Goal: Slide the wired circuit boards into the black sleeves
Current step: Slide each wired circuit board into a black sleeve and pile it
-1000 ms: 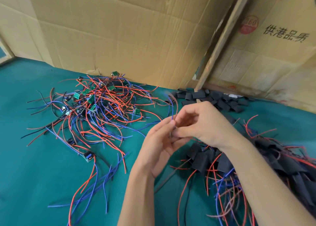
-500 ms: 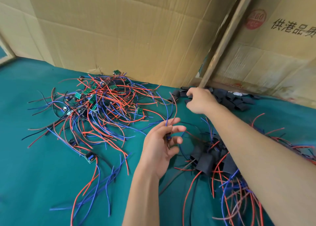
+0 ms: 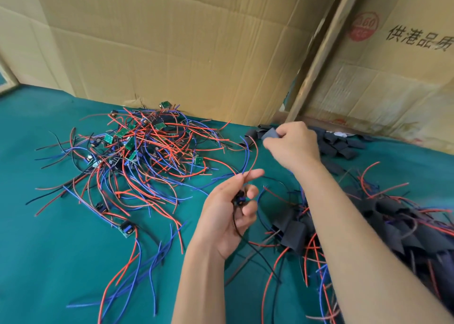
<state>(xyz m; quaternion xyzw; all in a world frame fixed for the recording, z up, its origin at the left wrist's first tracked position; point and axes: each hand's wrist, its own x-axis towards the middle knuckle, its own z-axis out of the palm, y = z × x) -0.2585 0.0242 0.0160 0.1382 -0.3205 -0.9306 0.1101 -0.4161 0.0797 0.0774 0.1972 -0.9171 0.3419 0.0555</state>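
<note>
Left hand (image 3: 227,215) is gripping a wired board (image 3: 240,198) above the green cloth (image 3: 49,262), its red and blue leads arching upward. Right hand (image 3: 292,145) is pinching one black sleeve (image 3: 269,134), lifted at the loose sleeve pile (image 3: 339,144) (by the cardboard (image 3: 184,41)). Bare boards (image 3: 137,149) are lying left; sleeved ones (image 3: 398,225) right.

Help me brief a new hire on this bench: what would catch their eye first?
The tangle of red and blue wired circuit boards sprawled over the green table at left. Mid-frame, the left hand grips one wired board, while the right hand pinches a black sleeve beside the sleeve pile along the cardboard wall.
</note>
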